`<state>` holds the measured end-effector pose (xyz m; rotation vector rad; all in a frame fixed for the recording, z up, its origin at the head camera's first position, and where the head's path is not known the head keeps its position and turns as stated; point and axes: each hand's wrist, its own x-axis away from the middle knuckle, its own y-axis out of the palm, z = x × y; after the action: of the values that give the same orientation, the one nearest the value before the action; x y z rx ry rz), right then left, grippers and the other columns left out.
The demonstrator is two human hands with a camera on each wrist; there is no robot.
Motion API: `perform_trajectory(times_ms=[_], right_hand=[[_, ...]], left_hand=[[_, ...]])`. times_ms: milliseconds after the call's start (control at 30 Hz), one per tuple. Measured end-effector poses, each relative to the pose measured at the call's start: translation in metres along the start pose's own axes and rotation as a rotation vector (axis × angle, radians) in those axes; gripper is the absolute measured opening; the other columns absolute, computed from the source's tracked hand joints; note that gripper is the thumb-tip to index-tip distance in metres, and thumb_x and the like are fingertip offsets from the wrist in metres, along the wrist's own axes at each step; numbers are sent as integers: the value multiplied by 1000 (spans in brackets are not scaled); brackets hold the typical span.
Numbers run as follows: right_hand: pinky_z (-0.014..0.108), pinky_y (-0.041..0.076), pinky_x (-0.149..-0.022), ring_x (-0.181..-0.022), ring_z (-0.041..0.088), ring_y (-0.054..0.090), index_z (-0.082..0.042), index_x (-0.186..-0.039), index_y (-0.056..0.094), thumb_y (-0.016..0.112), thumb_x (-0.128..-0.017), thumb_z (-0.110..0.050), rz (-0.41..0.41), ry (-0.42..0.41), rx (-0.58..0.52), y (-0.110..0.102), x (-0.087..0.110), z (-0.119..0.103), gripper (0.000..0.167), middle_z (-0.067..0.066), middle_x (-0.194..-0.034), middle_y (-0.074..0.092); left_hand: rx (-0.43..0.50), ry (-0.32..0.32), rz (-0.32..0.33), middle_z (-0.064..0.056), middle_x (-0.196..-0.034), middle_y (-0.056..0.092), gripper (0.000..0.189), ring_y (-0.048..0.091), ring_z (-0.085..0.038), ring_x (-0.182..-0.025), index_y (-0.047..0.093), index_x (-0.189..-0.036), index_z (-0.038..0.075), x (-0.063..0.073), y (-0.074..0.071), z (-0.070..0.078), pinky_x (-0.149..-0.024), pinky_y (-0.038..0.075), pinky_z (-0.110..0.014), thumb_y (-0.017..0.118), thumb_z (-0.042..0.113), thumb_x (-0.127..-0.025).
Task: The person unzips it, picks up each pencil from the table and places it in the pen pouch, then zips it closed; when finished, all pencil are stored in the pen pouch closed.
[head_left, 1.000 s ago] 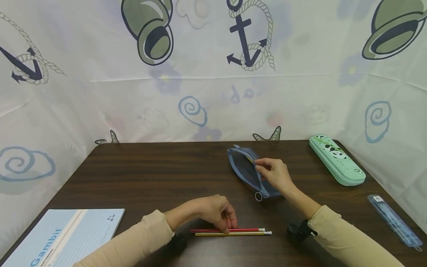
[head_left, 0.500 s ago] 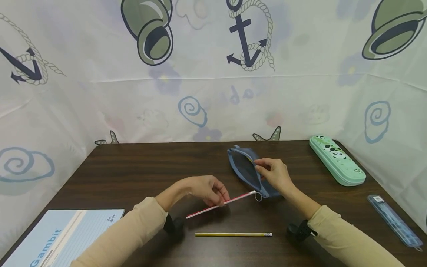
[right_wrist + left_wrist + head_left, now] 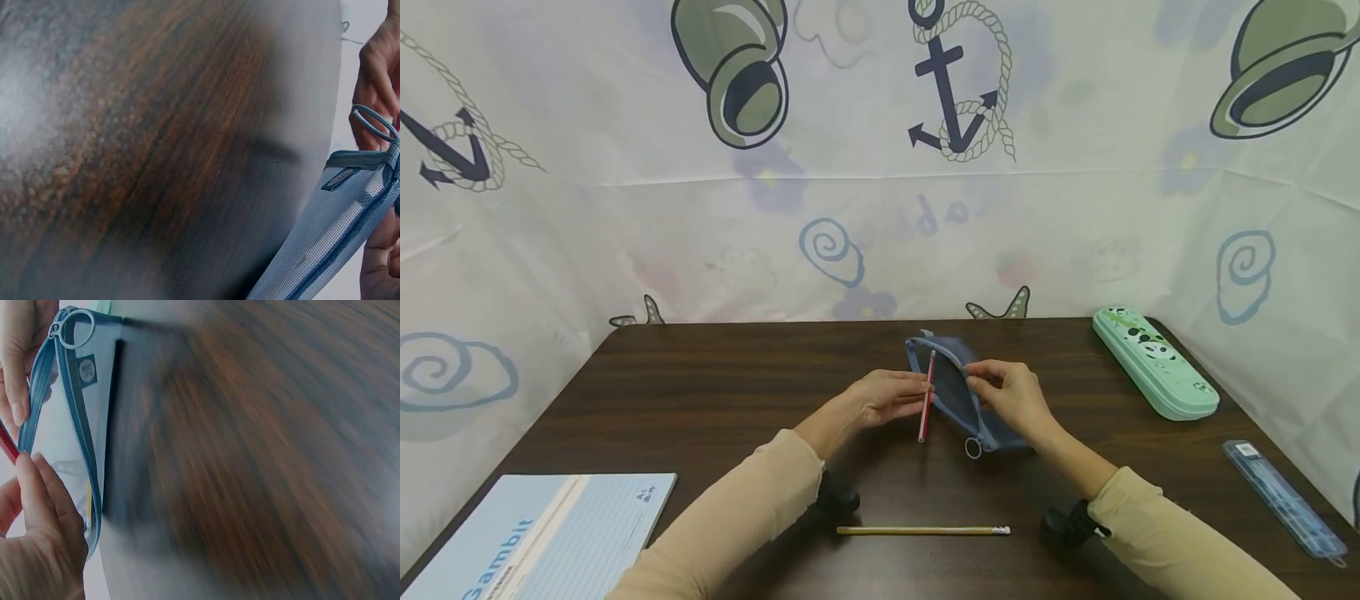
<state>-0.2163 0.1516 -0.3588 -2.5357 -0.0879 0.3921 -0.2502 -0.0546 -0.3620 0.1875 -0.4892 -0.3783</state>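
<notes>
In the head view my left hand [image 3: 887, 398] holds a red pencil [image 3: 924, 421] near its middle, the pencil tilted steeply at the mouth of a blue zippered mesh pouch [image 3: 1003, 435]. My right hand [image 3: 1013, 396] pinches the pouch's far-right edge, and the mouth gapes between the zipper sides. A metal ring [image 3: 973, 448] hangs at its near end. Something thin and yellow [image 3: 89, 500] shows inside the pouch in the left wrist view. A yellow pencil [image 3: 917, 531] with a white eraser end lies on the table in front of both hands.
A light blue notebook [image 3: 602, 517] lies at the left. On the right are a mint green panda pencil case [image 3: 1153, 367] and a slim translucent blue case [image 3: 1285, 500]. A printed curtain [image 3: 715, 275] stands behind the dark wooden table [image 3: 737, 367].
My left hand has lifted the red pencil from beside the yellow one, carried it up to the pouch and turned it nearly upright. My right hand keeps its pinch on the pouch, which has shifted slightly.
</notes>
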Motion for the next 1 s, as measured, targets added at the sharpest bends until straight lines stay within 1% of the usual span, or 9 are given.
perform_trajectory(times_ms=[67, 167, 233, 333, 400, 567, 667, 767, 1000], right_hand=[[28, 56, -57, -63, 20, 66, 7, -106, 67, 62, -88, 1, -7, -2, -4, 1, 1, 0, 20, 22, -94, 69], [28, 57, -58, -65, 21, 66, 7, -106, 67, 62, -88, 1, -11, -3, -12, 1, 1, -1, 20, 22, -96, 69], [29, 57, -58, -66, 22, 66, 7, -106, 67, 62, -88, 1, -10, -6, -17, 1, 1, -1, 19, 22, -96, 69], [28, 57, -58, -67, 23, 66, 7, -105, 67, 62, -88, 1, -10, -9, -25, 1, 0, 0, 19, 23, -95, 69], [27, 57, -57, -68, 23, 66, 7, -105, 67, 62, -88, 1, -13, -6, -29, 2, 0, 0, 19, 22, -95, 69], [25, 56, -57, -69, 22, 67, 7, -105, 67, 62, -89, 0, -19, 0, -26, 2, 0, -1, 19, 21, -95, 69], [26, 56, -57, -69, 21, 67, 7, -106, 66, 61, -89, 0, -27, 1, -24, 1, 1, -3, 19, 22, -95, 69], [26, 56, -57, -68, 21, 67, 8, -107, 66, 61, -89, -1, -36, 8, -21, 1, 2, -3, 20, 22, -95, 69], [24, 56, -57, -66, 17, 66, 7, -108, 66, 60, -90, 0, -42, 21, -19, 1, 2, -1, 20, 21, -95, 69]], left_hand=[[19, 0, 39, -21, -114, 64, 37, 67, -12, -78, 50, -131, -5, -5, 6, 0, -77, 56, -24, 54, 1, -94], [33, 18, 77, -24, -127, 56, 40, 67, -14, -84, 48, -133, -5, -11, 15, -1, -87, 53, -29, 54, 0, -93], [43, 38, 98, -25, -128, 54, 42, 67, -17, -90, 46, -134, -5, -15, 20, -1, -93, 50, -32, 54, -2, -93], [47, 70, 128, -27, -126, 55, 43, 66, -22, -98, 45, -134, -7, -19, 26, -2, -96, 48, -36, 54, -4, -92], [45, 80, 149, -26, -124, 56, 42, 66, -23, -98, 46, -133, -7, -22, 30, -3, -95, 48, -36, 54, -4, -92], [38, 101, 181, -26, -122, 58, 41, 66, -21, -94, 48, -131, -9, -25, 39, -6, -92, 50, -36, 55, -7, -90], [36, 126, 184, -28, -122, 57, 42, 66, -22, -94, 47, -131, -11, -26, 43, -9, -92, 50, -37, 55, -9, -89], [31, 135, 179, -28, -124, 56, 44, 65, -20, -92, 45, -132, -11, -27, 45, -11, -92, 50, -37, 54, -10, -89], [-12, 108, 188, -25, -122, 58, 43, 66, -17, -85, 48, -131, -8, -28, 48, -11, -86, 53, -32, 56, -8, -89]])
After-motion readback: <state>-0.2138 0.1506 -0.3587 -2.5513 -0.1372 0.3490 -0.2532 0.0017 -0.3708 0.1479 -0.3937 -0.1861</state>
